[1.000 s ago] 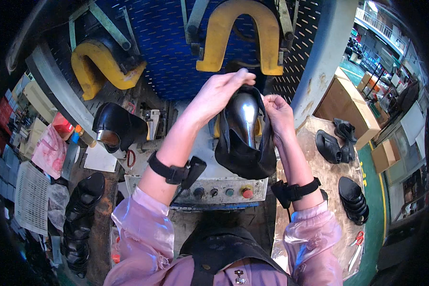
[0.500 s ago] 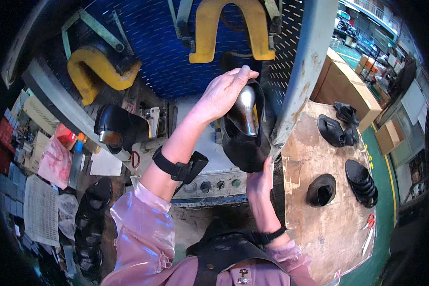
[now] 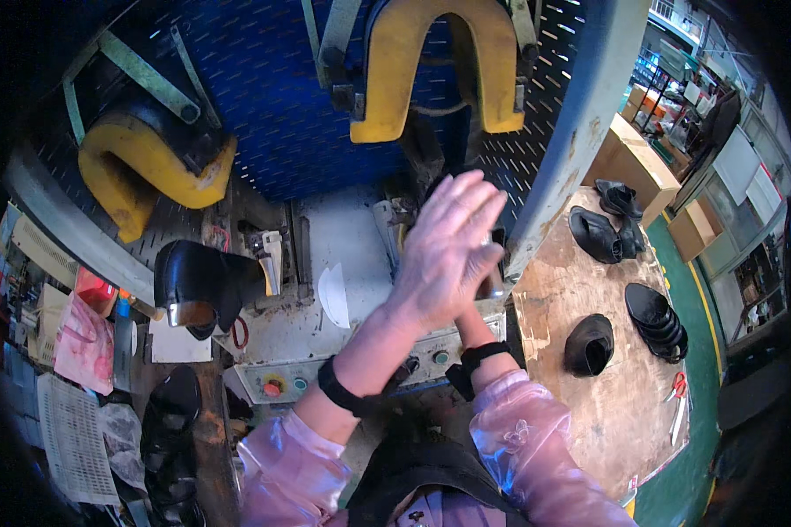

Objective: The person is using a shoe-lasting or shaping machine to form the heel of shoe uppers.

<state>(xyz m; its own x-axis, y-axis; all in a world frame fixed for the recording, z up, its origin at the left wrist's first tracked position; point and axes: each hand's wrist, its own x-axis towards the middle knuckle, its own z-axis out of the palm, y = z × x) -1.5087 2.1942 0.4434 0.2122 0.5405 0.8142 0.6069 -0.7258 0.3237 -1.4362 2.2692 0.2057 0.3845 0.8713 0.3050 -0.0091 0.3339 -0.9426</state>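
Note:
My left hand (image 3: 448, 250) is stretched out over the right station of a machine, its back toward me, fingers straight and thumb apart. Behind it shows only the edge of a shiny metal form (image 3: 494, 279). The black shoe upper is hidden there, so I cannot tell whether it still sits on that form. My right hand is covered by the left; only its wrist (image 3: 476, 329) comes into sight. Over the left station sits another black shoe upper (image 3: 206, 279), with bare metal showing at its near end.
Yellow U-shaped pads (image 3: 444, 53) hang above both stations. A control panel with buttons (image 3: 301, 385) lies below. To the right, a wooden table (image 3: 545, 422) bears several black uppers (image 3: 591, 344) and red-handled scissors (image 3: 678, 386). A grey post (image 3: 571, 132) stands between.
My left hand has moved nearer and its fingers have straightened. My right hand has gone behind it, and the upper at the right form has passed out of sight. The view has shifted.

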